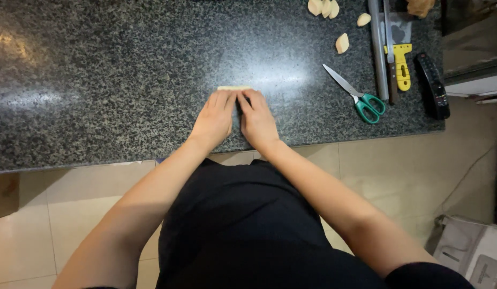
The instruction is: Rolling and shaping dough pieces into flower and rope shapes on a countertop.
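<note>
My left hand (215, 116) and my right hand (257, 120) lie side by side, flat and palm down, on a dark speckled granite counter (114, 80). Their fingertips press on a small pale strip of dough (233, 88), most of it hidden under the fingers. The fingers are stretched out, not curled around it. Both forearms reach up from the bottom of the view, over my black clothing.
Green-handled scissors (361, 96) lie to the right. Further right are a metal rod (378, 51), a yellow-handled scraper (401, 59) and a black remote (434, 85). Several pale dough pieces (341, 43) sit at the top right. Below the counter edge is a beige tiled floor (409, 171).
</note>
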